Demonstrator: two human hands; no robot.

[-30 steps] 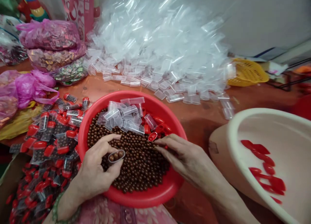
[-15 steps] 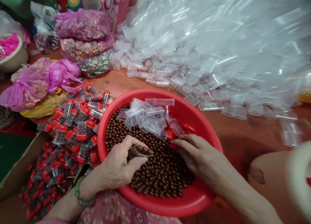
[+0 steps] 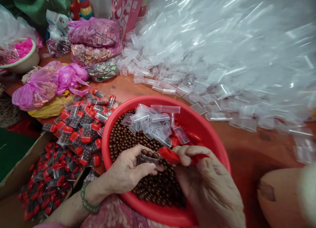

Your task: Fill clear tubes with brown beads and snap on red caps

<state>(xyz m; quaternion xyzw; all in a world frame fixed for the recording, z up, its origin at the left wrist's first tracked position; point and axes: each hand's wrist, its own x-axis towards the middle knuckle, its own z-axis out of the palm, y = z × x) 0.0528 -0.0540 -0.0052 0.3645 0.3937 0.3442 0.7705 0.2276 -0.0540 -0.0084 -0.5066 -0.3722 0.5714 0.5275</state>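
My left hand [image 3: 123, 170] is closed round a small clear plastic tube [image 3: 147, 159], its open end showing brown balls inside. Pinched in my right hand [image 3: 212, 180] is a red cap [image 3: 168, 154], close to the tube's mouth but apart from it as far as I can see. More red shows between the right fingers. Both hands are over a red basin [image 3: 218, 130] holding many loose brown balls [image 3: 158, 188]. A heap of empty clear tubes [image 3: 150, 119] lies on the balls at the far side, with some red caps beside it, partly hidden by my right hand.
Filled, red-capped tubes [image 3: 84, 127] lie left of the basin, and more fill a cardboard box [image 3: 23, 160] below. Behind them are pink bags [image 3: 95, 32] of small pieces. A large pile of clear tubes [image 3: 209, 56] covers the back right. A person's knee or leg-like shape is at right, blurred.
My right hand has come up from the caps in the basin with a red cap and moved toward the tube. The left hand still holds the tube. The view has shifted slightly.
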